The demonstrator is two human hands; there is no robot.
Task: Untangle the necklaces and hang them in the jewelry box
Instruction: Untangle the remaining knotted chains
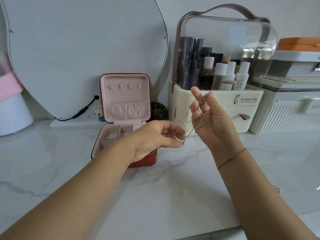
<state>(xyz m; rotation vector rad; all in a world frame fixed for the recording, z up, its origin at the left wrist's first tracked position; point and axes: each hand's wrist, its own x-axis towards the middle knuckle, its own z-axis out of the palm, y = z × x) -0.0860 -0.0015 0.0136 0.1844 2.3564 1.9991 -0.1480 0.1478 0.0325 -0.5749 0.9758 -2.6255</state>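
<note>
Thin silver necklaces (189, 126) stretch in the air between my two hands, tangled together. My right hand (210, 122) is raised palm toward me and holds the chains with a small pendant (203, 100) up between its fingers. Lower down, my left hand (155, 138) pinches the bottom ends of the chains between thumb and fingertips. The red jewelry box (146, 161) stands open on the marble top behind my left hand. Its pink lid (126, 96) is upright, with a row of small hooks and a gathered pocket. My left hand covers part of the compartment tray.
A cream cosmetic organizer (225, 104) with a clear dome and several bottles stands right behind my hands. White storage cases (292, 108) sit at the right. A curved mirror (78, 49) leans on the wall at the left, with a black cable at its base.
</note>
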